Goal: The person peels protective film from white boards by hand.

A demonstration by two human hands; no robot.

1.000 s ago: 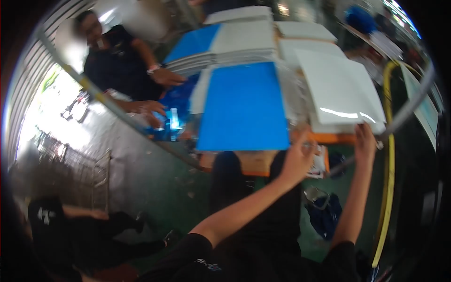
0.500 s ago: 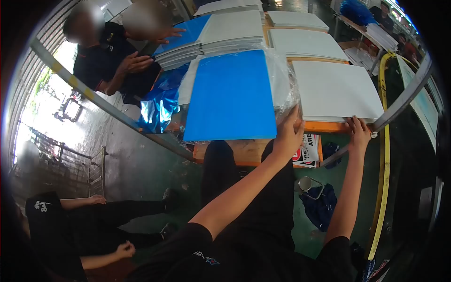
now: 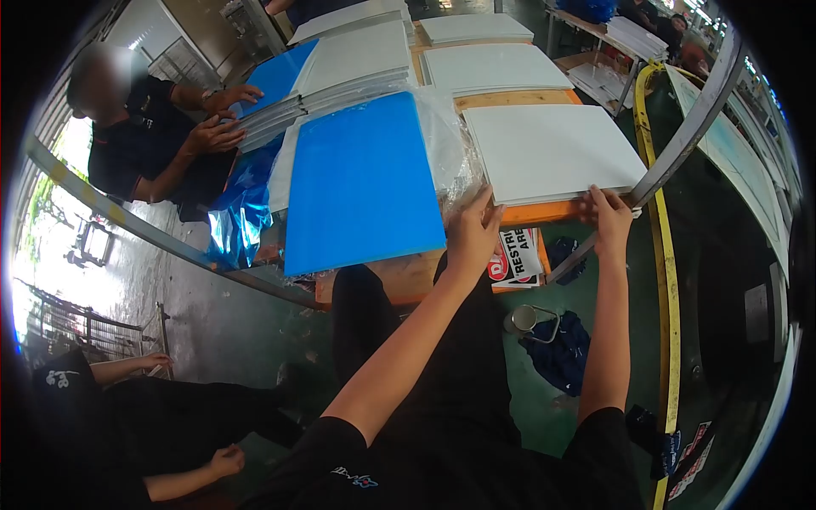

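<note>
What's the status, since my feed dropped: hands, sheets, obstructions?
Left hand and right hand on white sheet stack near edge, grip unclear. Wrapped blue sheet lies alongside, left. Co-worker's hands on far stacks, apart.

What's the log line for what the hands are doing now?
left hand: at near-left corner of white sheet stack | right hand: on its near edge | blue sheet: lying to the left

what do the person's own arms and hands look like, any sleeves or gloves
The left hand and right hand are bare: no gloves, no watch showing. Arms are uncovered up to short black sleeves; a small pale logo sits near the left one.
</note>
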